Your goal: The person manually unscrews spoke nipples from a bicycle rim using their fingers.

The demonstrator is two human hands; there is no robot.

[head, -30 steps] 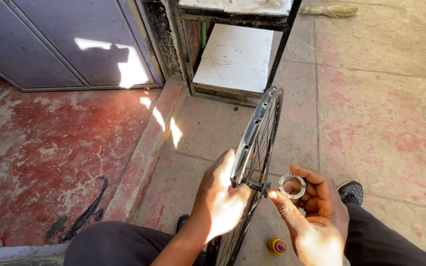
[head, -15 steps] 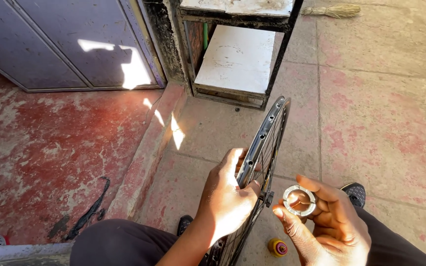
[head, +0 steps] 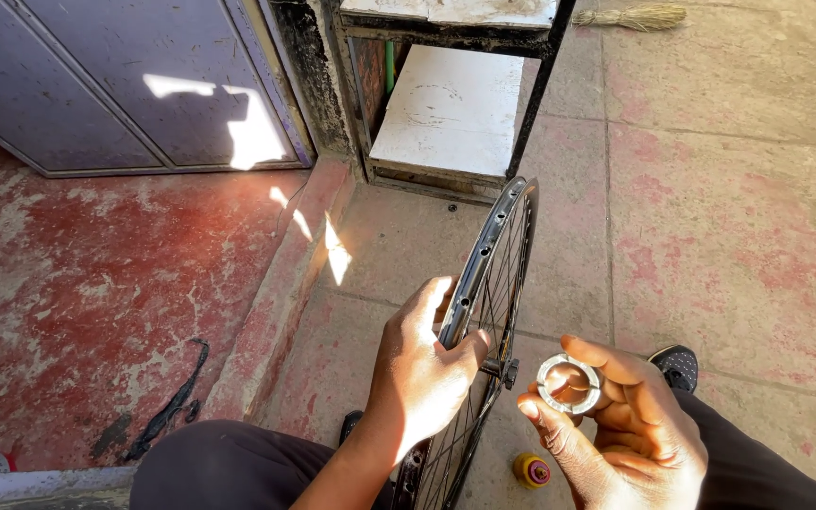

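Fingertips of the right hand (head: 616, 434) pinch a small metal ring (head: 569, 382) (light, rigid, probably slick, best gripped by its edge) just right of the hub. Beyond, the left hand (head: 422, 373) grips the upright bicycle wheel (head: 493, 283) by its stiff rim.

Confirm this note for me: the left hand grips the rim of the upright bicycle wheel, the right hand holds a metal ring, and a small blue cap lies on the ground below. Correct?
Not quite. The head view shows the cap on the ground is yellow, not blue. The rest stands: the left hand grips the rim of the upright bicycle wheel, and the right hand holds a metal ring.
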